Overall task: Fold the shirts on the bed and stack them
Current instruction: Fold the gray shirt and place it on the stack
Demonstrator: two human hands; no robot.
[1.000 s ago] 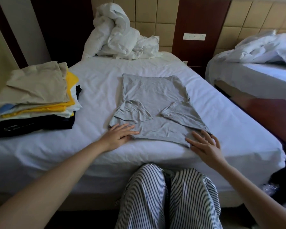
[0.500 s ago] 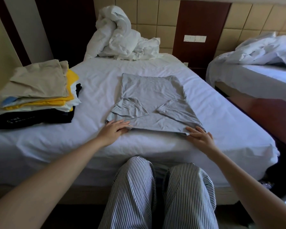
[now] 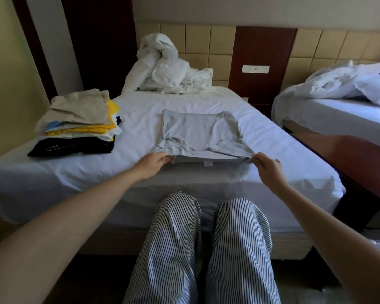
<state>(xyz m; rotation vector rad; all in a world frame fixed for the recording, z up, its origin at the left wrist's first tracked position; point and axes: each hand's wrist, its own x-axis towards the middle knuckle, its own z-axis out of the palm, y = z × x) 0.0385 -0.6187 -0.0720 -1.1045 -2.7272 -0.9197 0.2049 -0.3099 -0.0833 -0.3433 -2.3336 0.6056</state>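
- Grey cotton: the shirt lies in the middle of the bed, with both sleeves folded in across it.
- My left hand pinches the shirt's near left corner, fingers curled round the cloth.
- My right hand pinches the near right corner the same way.
- Between my hands the near edge is raised off the sheet and pulled straight. A small white label shows on the underside.
- The shirt's far edge lies flat on the sheet, roughly parallel to the headboard.
- The near edge of the bed runs just below my hands, and my knees in striped trousers are up against it.
- The stack of folded shirts sits near the bed's left edge, beige on top and black at the bottom. Its black bottom shirt juts out towards the near edge.
- A band of bare sheet separates the stack from the grey shirt, so they are apart.
- Beyond the shirt there is more bare sheet up to the bunched white duvet at the head of the bed.
- To the right of the shirt, a strip of sheet runs to the bed's right edge.
- Past that edge, a narrow gap separates this bed from the second bed, which has rumpled white bedding on it.
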